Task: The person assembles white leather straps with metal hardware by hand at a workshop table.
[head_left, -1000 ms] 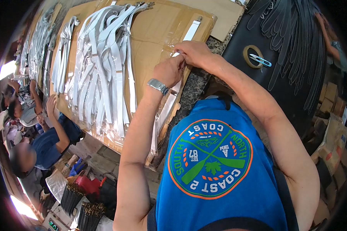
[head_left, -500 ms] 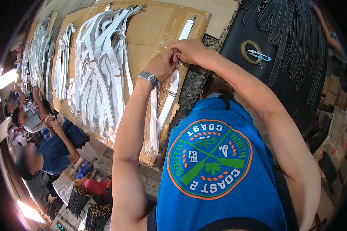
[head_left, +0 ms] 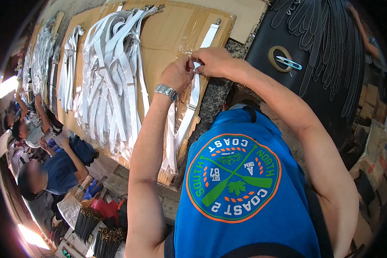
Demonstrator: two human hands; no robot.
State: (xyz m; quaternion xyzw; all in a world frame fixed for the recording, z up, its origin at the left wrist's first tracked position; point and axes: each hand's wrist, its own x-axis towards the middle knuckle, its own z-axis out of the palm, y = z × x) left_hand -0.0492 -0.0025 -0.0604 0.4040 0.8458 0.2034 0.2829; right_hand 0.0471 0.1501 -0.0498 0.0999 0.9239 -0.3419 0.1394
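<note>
"So, what takes up the most room?"

"A black tabletop (head_left: 262,56) at right and, to its left, a broad sheet of cardboard (head_left: 170,32), with speckled stone (head_left: 211,98) showing along the cardboard's edge. Nearest the camera, the worker's blue shirt (head_left: 245,148) bears crossed green paddles inside an orange ring."

"And what lies on those surfaces?"

"A heap of white straps (head_left: 109,64) rests on the cardboard amid clear plastic, while black straps (head_left: 327,56) fan across the table. At lower left, apart from the cardboard, is a person in dark blue (head_left: 64,172)."

"Where is the piece being handled?"

"A single white strap (head_left: 208,38) runs along the right side of the cardboard, passing under the worker's hands."

"How do the hands stand?"

"The right hand (head_left: 213,61) reaches in from the right, thumb and fingers curled toward each other over the strap. The left hand (head_left: 177,76) is just beside it, fingertips bunched close to the right's. I cannot tell whether either one grips strap or plastic."

"Any smaller details?"

"A roll of tape (head_left: 271,59) on the black tabletop, light-blue snips (head_left: 291,63) across it, a metal watch (head_left: 166,91) on the left wrist and a metal clip (head_left: 218,21) at the strap's far end."
</note>
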